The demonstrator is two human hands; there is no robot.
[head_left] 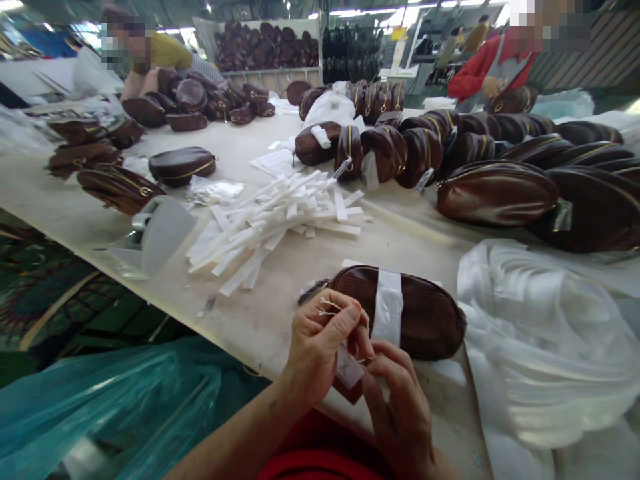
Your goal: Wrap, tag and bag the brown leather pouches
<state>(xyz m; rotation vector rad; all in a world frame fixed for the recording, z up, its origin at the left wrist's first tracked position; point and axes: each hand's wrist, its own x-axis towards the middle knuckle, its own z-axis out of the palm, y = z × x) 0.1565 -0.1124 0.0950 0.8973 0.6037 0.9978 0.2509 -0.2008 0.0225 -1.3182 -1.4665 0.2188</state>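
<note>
String, thin and white, is pinched between thumb and fingers of the left hand, which is closed up. Right beneath, a small clear packet sits between it and the right hand, whose fingers curl in toward the thumb; from here I can't tell whether they grip anything. Just beyond, a brown bag with a white band across it lies on the counter.

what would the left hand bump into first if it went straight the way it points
Most likely the brown bag with the white band, just beyond the left hand, though the depth between them is unclear.
</note>
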